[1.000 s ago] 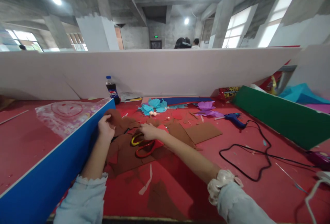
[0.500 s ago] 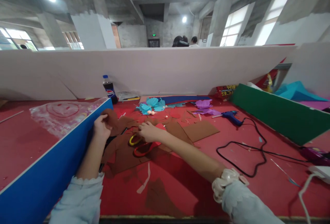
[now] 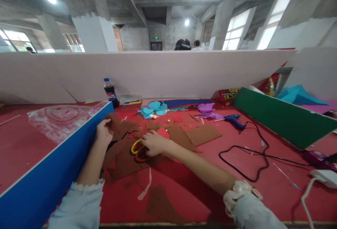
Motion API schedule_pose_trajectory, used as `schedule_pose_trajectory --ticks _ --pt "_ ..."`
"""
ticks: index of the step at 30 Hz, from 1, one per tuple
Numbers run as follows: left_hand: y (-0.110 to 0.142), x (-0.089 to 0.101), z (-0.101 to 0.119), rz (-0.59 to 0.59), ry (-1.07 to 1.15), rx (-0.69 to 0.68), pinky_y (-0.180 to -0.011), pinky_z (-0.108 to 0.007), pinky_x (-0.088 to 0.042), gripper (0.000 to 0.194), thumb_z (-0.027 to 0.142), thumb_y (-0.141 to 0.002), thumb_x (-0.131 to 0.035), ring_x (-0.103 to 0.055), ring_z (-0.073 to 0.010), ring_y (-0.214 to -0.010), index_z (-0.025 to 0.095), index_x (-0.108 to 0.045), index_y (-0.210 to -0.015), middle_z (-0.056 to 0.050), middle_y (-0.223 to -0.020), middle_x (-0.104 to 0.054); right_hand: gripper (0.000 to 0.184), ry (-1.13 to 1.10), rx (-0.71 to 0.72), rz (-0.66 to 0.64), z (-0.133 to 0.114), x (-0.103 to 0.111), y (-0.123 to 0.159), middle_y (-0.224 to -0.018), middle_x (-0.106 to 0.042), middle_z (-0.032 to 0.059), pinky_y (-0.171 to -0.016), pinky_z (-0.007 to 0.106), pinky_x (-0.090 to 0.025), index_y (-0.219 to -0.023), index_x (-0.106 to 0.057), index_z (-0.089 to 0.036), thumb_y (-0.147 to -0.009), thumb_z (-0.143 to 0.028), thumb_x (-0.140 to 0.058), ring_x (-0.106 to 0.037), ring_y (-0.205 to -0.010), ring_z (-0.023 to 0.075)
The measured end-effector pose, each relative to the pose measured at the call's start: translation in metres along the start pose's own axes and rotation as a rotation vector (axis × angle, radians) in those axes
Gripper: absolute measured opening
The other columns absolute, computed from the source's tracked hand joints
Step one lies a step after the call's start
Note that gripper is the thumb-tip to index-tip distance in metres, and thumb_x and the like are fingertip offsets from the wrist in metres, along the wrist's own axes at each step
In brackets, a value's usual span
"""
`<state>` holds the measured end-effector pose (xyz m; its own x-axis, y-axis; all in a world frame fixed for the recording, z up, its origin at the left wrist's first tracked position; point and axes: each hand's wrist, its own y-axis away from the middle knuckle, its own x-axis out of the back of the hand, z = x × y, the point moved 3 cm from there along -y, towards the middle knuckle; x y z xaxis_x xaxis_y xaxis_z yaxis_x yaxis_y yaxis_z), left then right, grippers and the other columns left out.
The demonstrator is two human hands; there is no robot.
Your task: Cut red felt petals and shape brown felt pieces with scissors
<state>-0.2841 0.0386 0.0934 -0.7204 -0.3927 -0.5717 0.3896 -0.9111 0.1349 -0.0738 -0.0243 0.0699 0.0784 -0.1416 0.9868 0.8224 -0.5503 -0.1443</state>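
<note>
My left hand (image 3: 104, 132) pinches a brown craft-sheet piece (image 3: 113, 122) beside the blue board. My right hand (image 3: 154, 143) is closed over a pair of scissors (image 3: 133, 149), whose yellow and red handle loops show left of the fingers; the blades are hidden. Under the scissors lies a large brown sheet (image 3: 126, 164). More brown sheets (image 3: 204, 135) lie right of my right hand, and small brown scraps are strewn behind it.
A blue board (image 3: 60, 162) stands at the left, a green board (image 3: 279, 116) at the right. Blue paper petals (image 3: 155, 108), purple petals (image 3: 206, 109), a cola bottle (image 3: 110, 93) and a blue glue gun (image 3: 234, 120) with a looping black cord sit toward the white back panel (image 3: 163, 74).
My right hand has dropped toward me from the scraps onto the scissors and covers part of their handles. My left hand keeps holding the brown piece almost still.
</note>
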Motion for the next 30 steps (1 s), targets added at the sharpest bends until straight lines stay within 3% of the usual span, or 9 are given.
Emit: schedule_pose_trajectory --ticks 7,12,17,20,25,27,30 --pt "0.003 -0.002 0.000 -0.009 -0.027 -0.010 -0.040 -0.018 -0.040 0.013 0.007 -0.059 -0.047 -0.052 -0.0092 -0.045 0.015 -0.055 -0.064 0.002 -0.052 -0.057 0.032 0.019 0.126 0.020 -0.010 0.004 0.001 -0.092 -0.060 0.0110 -0.076 0.034 -0.038 -0.096 -0.057 -0.011 -0.070 -0.030 -0.054 -0.052 -0.085 0.0227" --pt "0.004 -0.003 -0.002 -0.016 -0.032 0.012 -0.041 -0.017 -0.041 0.012 0.006 -0.058 -0.048 -0.052 -0.0090 -0.045 0.014 -0.055 -0.063 0.002 -0.052 -0.057 0.026 -0.030 0.097 0.062 -0.005 0.020 0.007 -0.094 -0.061 0.0090 -0.075 0.030 -0.037 -0.095 -0.058 -0.014 -0.072 -0.015 -0.047 -0.053 -0.088 0.0208" --pt "0.003 -0.002 -0.002 0.021 -0.037 -0.001 -0.042 -0.018 -0.042 0.012 0.007 -0.059 -0.048 -0.053 -0.0100 -0.047 0.015 -0.056 -0.063 0.001 -0.054 -0.058 0.027 -0.004 -0.022 0.090 0.021 0.057 0.019 -0.098 -0.059 0.0103 -0.082 0.032 -0.033 -0.096 -0.059 -0.016 -0.073 -0.014 -0.044 -0.050 -0.095 0.0223" --pt "0.002 -0.002 -0.003 0.037 -0.042 0.003 -0.042 -0.019 -0.041 0.011 0.007 -0.058 -0.049 -0.053 -0.0100 -0.046 0.015 -0.055 -0.063 0.002 -0.053 -0.058 0.025 0.002 -0.147 0.063 0.049 0.067 0.031 -0.096 -0.060 0.0103 -0.082 0.032 -0.033 -0.091 -0.060 -0.016 -0.071 -0.012 -0.045 -0.050 -0.095 0.0228" --pt "0.002 -0.003 -0.004 0.023 -0.033 0.009 -0.040 -0.018 -0.040 0.011 0.007 -0.058 -0.048 -0.052 -0.0101 -0.045 0.015 -0.055 -0.061 0.001 -0.051 -0.057 0.022 0.027 -0.333 -0.071 0.091 0.038 0.053 -0.093 -0.061 0.0112 -0.078 0.030 -0.036 -0.086 -0.062 -0.016 -0.069 -0.011 -0.048 -0.054 -0.092 0.0229" --pt "0.002 -0.002 -0.004 0.014 -0.032 0.013 -0.040 -0.018 -0.040 0.012 0.007 -0.058 -0.049 -0.052 -0.0099 -0.045 0.015 -0.056 -0.062 0.001 -0.052 -0.058 0.024 0.020 -0.411 -0.174 0.102 0.021 0.061 -0.094 -0.062 0.0104 -0.074 0.028 -0.038 -0.088 -0.063 -0.018 -0.070 -0.012 -0.049 -0.056 -0.089 0.0221" --pt "0.002 -0.002 -0.006 0.012 -0.035 0.023 -0.041 -0.018 -0.041 0.013 0.006 -0.057 -0.049 -0.053 -0.0100 -0.046 0.015 -0.056 -0.064 0.001 -0.053 -0.058 0.025 0.029 -0.457 -0.209 0.107 0.006 0.066 -0.093 -0.063 0.0114 -0.069 0.028 -0.039 -0.088 -0.063 -0.019 -0.069 -0.011 -0.050 -0.059 -0.083 0.0224"
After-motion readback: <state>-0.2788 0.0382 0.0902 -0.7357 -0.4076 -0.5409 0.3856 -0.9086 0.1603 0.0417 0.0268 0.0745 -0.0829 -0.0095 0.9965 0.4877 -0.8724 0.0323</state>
